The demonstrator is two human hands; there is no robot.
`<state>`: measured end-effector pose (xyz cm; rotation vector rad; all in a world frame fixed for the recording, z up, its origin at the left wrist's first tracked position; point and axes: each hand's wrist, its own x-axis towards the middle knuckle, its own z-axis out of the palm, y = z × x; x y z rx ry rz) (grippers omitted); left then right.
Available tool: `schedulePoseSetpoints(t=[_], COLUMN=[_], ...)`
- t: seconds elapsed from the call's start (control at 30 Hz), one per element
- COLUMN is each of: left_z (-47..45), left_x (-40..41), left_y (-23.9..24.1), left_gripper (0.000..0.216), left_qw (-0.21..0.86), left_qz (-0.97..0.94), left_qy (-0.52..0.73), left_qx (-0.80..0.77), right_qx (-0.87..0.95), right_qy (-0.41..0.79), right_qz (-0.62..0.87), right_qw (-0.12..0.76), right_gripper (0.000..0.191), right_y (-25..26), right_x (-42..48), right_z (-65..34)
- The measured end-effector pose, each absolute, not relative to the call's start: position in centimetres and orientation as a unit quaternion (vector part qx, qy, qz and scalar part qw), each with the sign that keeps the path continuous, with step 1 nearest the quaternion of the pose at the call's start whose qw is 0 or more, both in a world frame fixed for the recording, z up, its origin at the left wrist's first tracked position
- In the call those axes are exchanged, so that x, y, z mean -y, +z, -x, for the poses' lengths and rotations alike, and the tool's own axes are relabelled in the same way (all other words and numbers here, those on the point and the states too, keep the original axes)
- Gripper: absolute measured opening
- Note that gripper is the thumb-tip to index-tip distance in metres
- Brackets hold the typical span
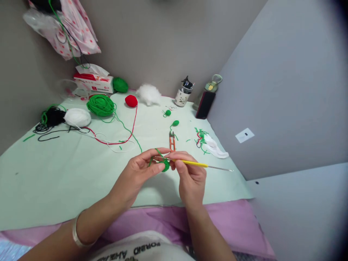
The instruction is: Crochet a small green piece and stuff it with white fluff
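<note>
Between thumb and fingers, my left hand (140,168) pinches a small round piece of green crochet (164,165). Green yarn (127,128) runs from the table up over its index finger. My right hand (191,177) is closed on the yellow grip of a crochet hook (194,164). One metal end points at the green piece, and the other sticks out to the right. Just beyond the fingers lie orange-handled thread snips (172,141), partly covered by my hands. Two small green crocheted pieces, one oval (175,123) and one round (168,113), rest behind the snips.
Green yarn (101,105), a white ball (77,117), black yarn (54,116) and a red ball (131,101) lie left and back. White stuffing (149,95), a tissue box (94,82), a pen cup (182,96), a phone (206,105) and yarn scraps (201,137) stand or lie around.
</note>
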<state>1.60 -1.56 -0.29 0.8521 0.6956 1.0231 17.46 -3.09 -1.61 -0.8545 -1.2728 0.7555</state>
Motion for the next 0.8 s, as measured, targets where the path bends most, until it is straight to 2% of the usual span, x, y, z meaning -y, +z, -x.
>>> schedulePoseSetpoints(t=[0.2,0.3,0.4,0.53,0.6,0.67,0.73,0.8], left_z=[-1.3,-1.1,-1.0,-1.4,-1.7,-1.9,-1.8,-1.7], left_x=[1.6,1.6,1.7,2.0,2.0,1.9,1.6,1.3], left_y=[-0.6,-0.7,-0.7,-0.6,-0.5,-0.5,-0.4,-0.3], left_gripper=[0.024,0.025,0.025,0.033,0.042,0.048,0.048,0.043], left_qw=[0.684,0.664,0.625,0.599,0.629,0.701,0.773,0.802], left_qz=[-0.435,-0.451,-0.481,-0.481,-0.444,-0.381,-0.317,-0.284], left_qy=[0.472,0.475,0.481,0.495,0.503,0.484,0.444,0.424], left_qx=[-0.346,-0.36,-0.382,-0.404,-0.394,-0.359,-0.323,-0.31], right_qx=[0.502,0.516,0.575,0.721,0.759,0.761,0.747,0.698], right_qy=[0.42,0.416,0.332,0.096,-0.028,-0.096,-0.066,0.042], right_qz=[0.369,0.36,0.385,0.386,0.374,0.382,0.391,0.395], right_qw=[0.659,0.656,0.641,0.567,0.532,0.515,0.534,0.596], right_gripper=[0.02,0.021,0.021,0.027,0.033,0.037,0.037,0.032], right_y=[-1.6,-1.2,-0.8,-1.2,-1.9,-2.4,-2.6,-2.3], right_x=[2.9,3.1,3.6,4.1,4.1,4.1,4.0,3.9], right_z=[-17.9,-18.0,-17.9,-17.7,-17.5,-17.4,-17.5,-17.6])
